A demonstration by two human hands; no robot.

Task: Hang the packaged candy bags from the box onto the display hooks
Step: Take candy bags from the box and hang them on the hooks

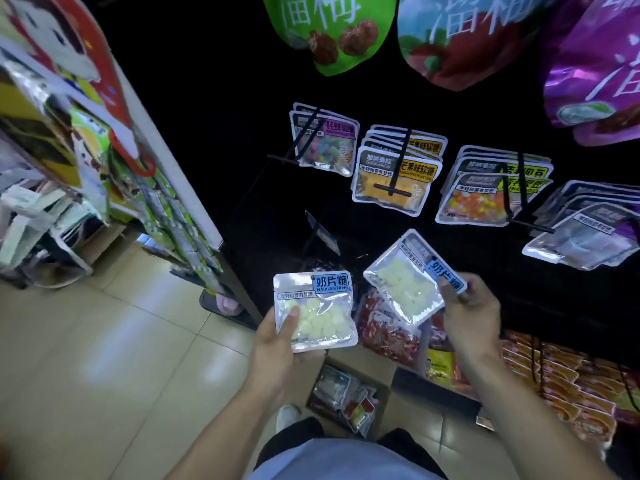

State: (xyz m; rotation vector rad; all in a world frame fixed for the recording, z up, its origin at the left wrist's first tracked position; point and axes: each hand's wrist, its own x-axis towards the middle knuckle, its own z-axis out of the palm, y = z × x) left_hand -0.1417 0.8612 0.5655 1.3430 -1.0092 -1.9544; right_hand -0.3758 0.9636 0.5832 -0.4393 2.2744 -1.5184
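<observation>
Left hand [277, 336] grips one milk-candy bag [313, 311], right hand [472, 311] pinches another [408, 282]; neither hung yet, several hooks [391, 188] stocked, more bags in the box [349, 396].

Both forearms [221, 424] are bare, with no sleeves, watch or rings in view. A pale blue-grey top [346, 462] fills the lower edge, above dark trousers [294, 434]. One white shoe [287, 415] shows below.
</observation>
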